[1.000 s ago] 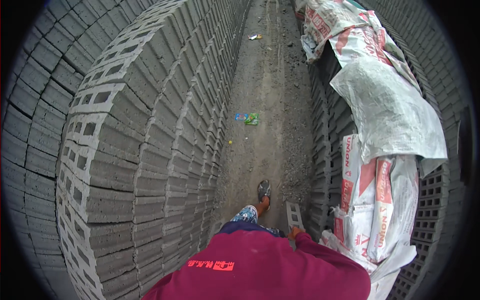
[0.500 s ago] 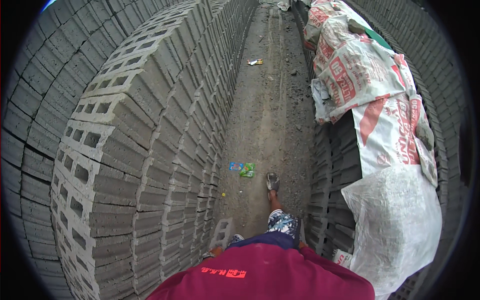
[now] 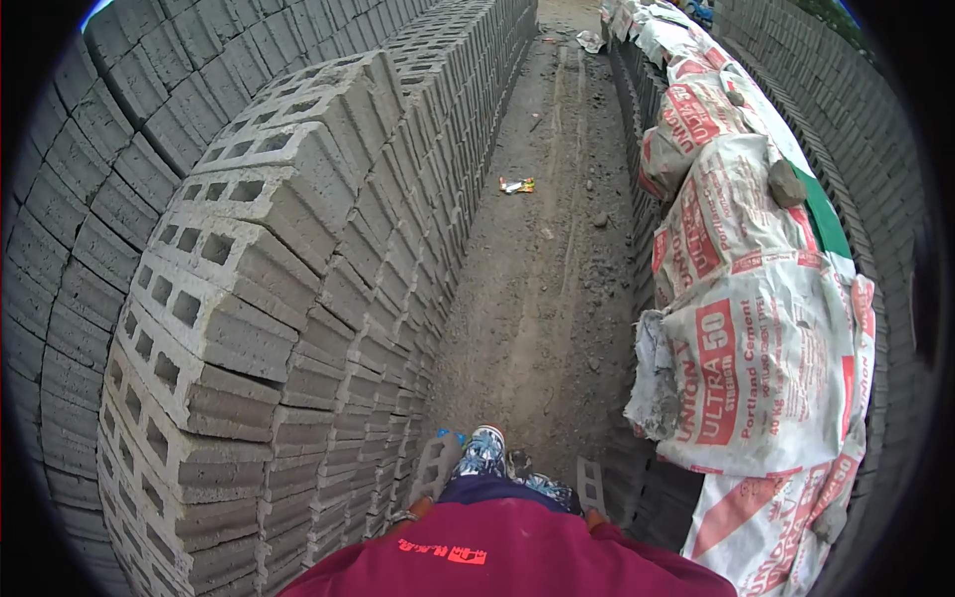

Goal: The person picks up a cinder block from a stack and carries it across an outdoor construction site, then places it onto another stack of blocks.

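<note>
Low at my left side, a grey concrete hollow block (image 3: 435,464) hangs upright from my left hand (image 3: 420,508). A band circles that wrist, and the fingers are mostly hidden. At my right side is another concrete hollow block (image 3: 591,486), its end with the holes turned up. My right hand (image 3: 595,519) is at its near end, closed on it as far as the small visible part shows. My maroon shirt hides most of both arms. Between the blocks, my left shoe (image 3: 487,438) is forward on the dirt path.
A tall stack of hollow blocks (image 3: 239,328) lines the left side, close to my left arm. Stacked blocks under cement sacks (image 3: 756,368) line the right. Loose stones (image 3: 600,219) and a bright wrapper (image 3: 516,185) lie on the dirt path (image 3: 527,298).
I have walked forward along the path; the sacks and wrapper ahead are nearer. My left foot is now forward instead of the right. The blocks have come along at my sides.
</note>
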Action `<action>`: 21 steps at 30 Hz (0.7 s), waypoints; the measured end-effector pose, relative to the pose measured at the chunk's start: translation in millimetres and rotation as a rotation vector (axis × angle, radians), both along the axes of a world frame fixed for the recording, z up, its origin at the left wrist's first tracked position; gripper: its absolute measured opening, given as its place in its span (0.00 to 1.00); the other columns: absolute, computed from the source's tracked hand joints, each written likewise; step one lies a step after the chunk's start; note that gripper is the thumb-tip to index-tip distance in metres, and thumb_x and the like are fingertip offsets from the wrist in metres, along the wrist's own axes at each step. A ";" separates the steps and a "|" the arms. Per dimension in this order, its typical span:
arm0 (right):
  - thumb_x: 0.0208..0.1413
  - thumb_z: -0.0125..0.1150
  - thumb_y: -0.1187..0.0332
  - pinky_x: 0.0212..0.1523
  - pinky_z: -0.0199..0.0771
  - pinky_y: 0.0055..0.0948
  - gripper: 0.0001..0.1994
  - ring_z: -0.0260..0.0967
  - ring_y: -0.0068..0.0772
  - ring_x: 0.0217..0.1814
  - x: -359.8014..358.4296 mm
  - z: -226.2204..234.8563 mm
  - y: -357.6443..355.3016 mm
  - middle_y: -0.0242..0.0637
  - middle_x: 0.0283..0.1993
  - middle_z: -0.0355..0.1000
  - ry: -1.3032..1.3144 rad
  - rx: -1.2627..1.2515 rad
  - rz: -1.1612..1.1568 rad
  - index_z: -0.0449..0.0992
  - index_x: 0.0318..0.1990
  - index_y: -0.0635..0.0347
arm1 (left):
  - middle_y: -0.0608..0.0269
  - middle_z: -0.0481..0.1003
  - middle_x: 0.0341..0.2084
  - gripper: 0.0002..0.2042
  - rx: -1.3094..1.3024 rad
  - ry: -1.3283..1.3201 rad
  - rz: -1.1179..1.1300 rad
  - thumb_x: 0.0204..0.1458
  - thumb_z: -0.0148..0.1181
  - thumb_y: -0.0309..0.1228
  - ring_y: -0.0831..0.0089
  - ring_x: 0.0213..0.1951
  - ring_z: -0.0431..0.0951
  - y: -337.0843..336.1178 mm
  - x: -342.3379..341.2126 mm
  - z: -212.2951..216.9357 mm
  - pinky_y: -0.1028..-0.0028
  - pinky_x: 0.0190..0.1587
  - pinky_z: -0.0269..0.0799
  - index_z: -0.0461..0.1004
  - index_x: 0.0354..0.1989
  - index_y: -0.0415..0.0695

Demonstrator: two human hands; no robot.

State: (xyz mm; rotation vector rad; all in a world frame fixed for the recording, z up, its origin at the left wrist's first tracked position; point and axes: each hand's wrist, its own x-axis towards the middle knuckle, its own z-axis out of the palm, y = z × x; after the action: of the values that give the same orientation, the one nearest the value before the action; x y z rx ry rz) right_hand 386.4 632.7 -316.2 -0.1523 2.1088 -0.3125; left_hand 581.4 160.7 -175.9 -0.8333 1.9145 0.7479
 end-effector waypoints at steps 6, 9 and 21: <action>0.38 0.61 0.41 0.55 0.59 0.50 0.34 0.66 0.48 0.57 -197.7 50.7 -122.6 0.47 0.51 0.71 -0.136 0.220 0.423 0.74 0.47 0.59 | 0.46 0.73 0.46 0.26 -0.011 0.005 0.094 0.44 0.58 0.50 0.50 0.52 0.71 -61.1 -118.2 -30.4 0.53 0.54 0.62 0.73 0.45 0.43; 0.35 0.63 0.40 0.62 0.48 0.53 0.43 0.60 0.41 0.63 -317.3 64.3 -191.3 0.44 0.58 0.66 -0.351 0.342 0.489 0.65 0.59 0.55 | 0.45 0.73 0.46 0.26 -0.009 0.025 0.145 0.43 0.58 0.50 0.50 0.52 0.71 -102.1 -189.8 -54.5 0.53 0.54 0.63 0.73 0.45 0.43; 0.43 0.56 0.48 0.51 0.58 0.38 0.28 0.71 0.38 0.49 -724.9 431.1 -603.3 0.43 0.43 0.75 0.544 0.131 0.981 0.74 0.50 0.52 | 0.45 0.73 0.46 0.27 -0.032 0.200 0.320 0.43 0.59 0.51 0.49 0.52 0.71 -170.8 -384.8 -54.7 0.53 0.53 0.64 0.73 0.46 0.42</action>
State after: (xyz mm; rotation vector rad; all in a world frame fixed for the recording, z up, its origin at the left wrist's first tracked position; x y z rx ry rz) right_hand -338.4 29.3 115.0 -1.2485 2.2728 0.5047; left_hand 196.6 -10.1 -230.6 -1.1379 1.9955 1.0276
